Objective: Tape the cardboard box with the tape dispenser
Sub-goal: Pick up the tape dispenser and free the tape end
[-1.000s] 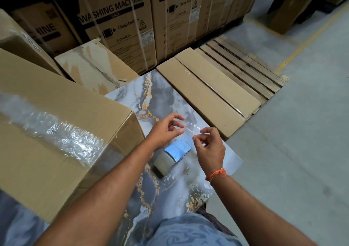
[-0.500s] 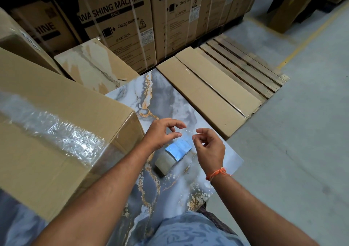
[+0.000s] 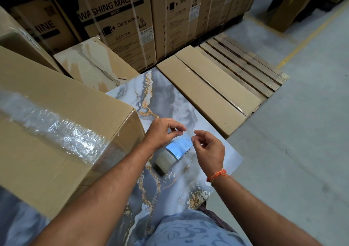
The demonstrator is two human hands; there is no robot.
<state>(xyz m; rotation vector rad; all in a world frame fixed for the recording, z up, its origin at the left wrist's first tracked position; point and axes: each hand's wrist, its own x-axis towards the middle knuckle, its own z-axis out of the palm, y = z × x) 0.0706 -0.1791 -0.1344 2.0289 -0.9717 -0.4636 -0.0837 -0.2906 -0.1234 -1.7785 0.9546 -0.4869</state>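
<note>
Hands closer together, left hand (image 3: 160,133) (pinching clear tape), right hand (image 3: 209,147).

Cardboard box (image 3: 56,124): cut off by the left edge. Tape roll (image 3: 164,160): far side hidden beneath the left hand (image 3: 160,134). Tape strip between the fingertips (image 3: 195,138): too clear and thin to trace. Washing-machine cartons (image 3: 117,18): lettering cropped at the top edge.

left hand (image 3: 161,134): fingertips pinched | right hand (image 3: 209,148): fingertips pinched, forearms extended
</note>
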